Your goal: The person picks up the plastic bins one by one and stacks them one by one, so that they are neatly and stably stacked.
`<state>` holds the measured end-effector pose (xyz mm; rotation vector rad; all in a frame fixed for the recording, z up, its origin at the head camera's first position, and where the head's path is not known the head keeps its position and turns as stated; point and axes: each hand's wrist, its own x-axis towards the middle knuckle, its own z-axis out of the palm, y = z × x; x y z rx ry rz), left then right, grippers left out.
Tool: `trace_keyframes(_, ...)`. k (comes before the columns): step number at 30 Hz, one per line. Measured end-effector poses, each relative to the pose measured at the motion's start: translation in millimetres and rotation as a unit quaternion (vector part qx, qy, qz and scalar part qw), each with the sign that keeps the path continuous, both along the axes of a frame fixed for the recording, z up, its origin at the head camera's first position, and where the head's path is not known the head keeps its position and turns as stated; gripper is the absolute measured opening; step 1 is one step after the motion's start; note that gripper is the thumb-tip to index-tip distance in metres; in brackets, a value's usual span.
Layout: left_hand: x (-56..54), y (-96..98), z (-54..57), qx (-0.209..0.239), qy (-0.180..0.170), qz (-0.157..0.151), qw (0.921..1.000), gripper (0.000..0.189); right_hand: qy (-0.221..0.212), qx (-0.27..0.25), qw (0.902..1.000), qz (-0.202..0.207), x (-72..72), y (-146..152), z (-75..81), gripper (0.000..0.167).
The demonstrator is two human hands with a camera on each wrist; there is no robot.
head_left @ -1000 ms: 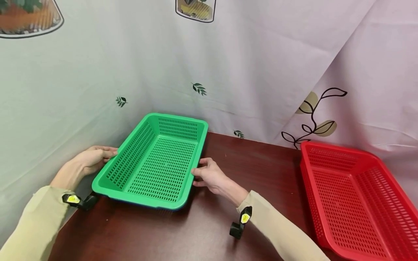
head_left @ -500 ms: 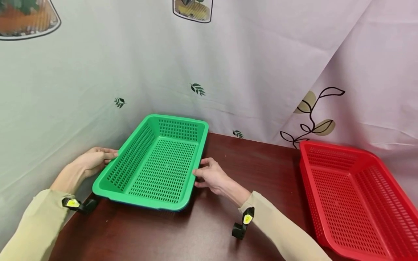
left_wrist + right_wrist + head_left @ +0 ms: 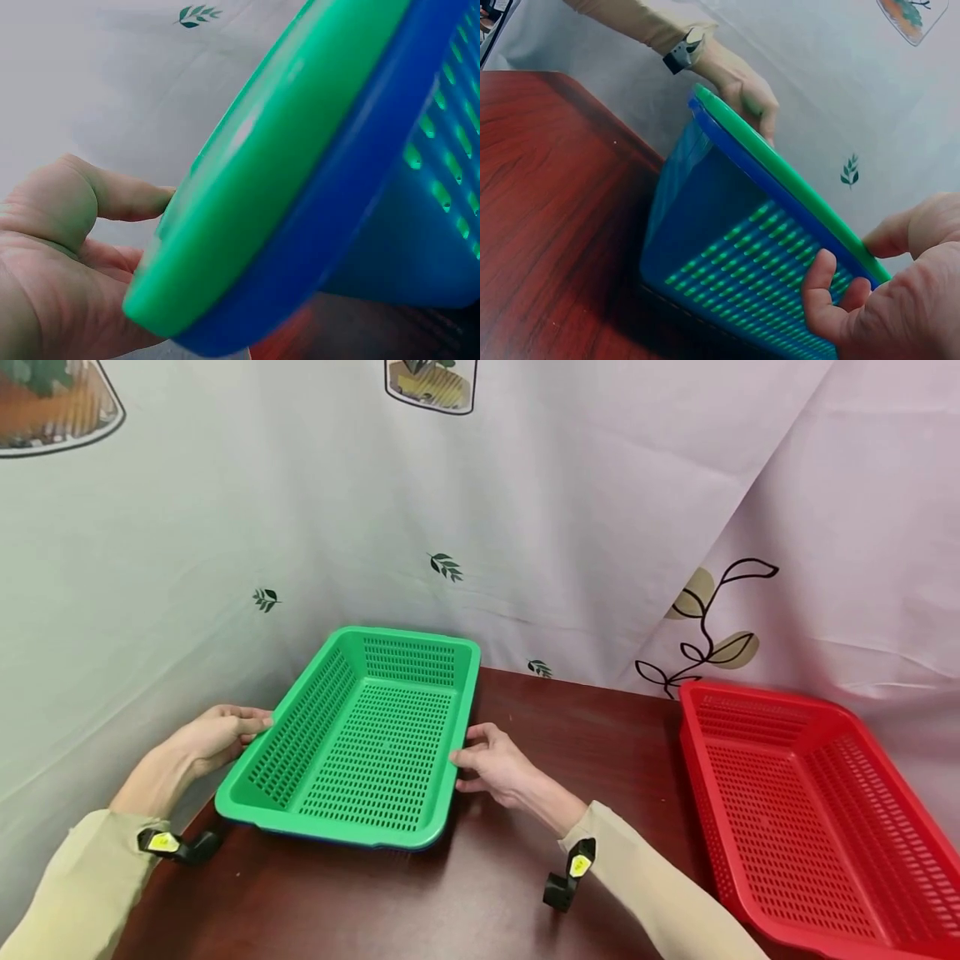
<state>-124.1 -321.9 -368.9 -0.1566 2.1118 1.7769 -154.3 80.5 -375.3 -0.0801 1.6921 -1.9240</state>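
Note:
A green plastic basket (image 3: 378, 743) with slotted sides sits inside a blue basket (image 3: 705, 202), whose rim shows just under the green one. My left hand (image 3: 217, 735) grips the rim on the left long side, thumb on top; in the left wrist view its other fingers are partly hidden behind the rim. On the opposite long side, my right hand (image 3: 498, 768) holds the rim, the thumb over the green edge and curled fingers against the blue wall below. Nothing lies inside the green basket.
A red slotted basket (image 3: 787, 827) stands on the dark wood table (image 3: 360, 902) at the right. White cloth (image 3: 562, 527) printed with leaves hangs behind the table and along its left side, close to my left hand.
The nested green and blue baskets have shifted slightly to the right and toward me, with both hands keeping their hold. The head view has turned a little to the right.

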Motion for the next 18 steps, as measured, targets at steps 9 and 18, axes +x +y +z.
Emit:
trace_keyframes(9, 2.7, 17.2, 3.9, -0.066, 0.016, -0.007, 0.9977, 0.059, 0.011, 0.008, 0.9999, 0.005, -1.2, 19, 2.7, 0.046)
trace_keyframes(18, 2.2, 37.4, 4.7, -0.046, 0.026, 0.001, 0.9986, 0.059, 0.016, 0.004, 0.9998, 0.007, -0.8, 41, 6.4, 0.047)
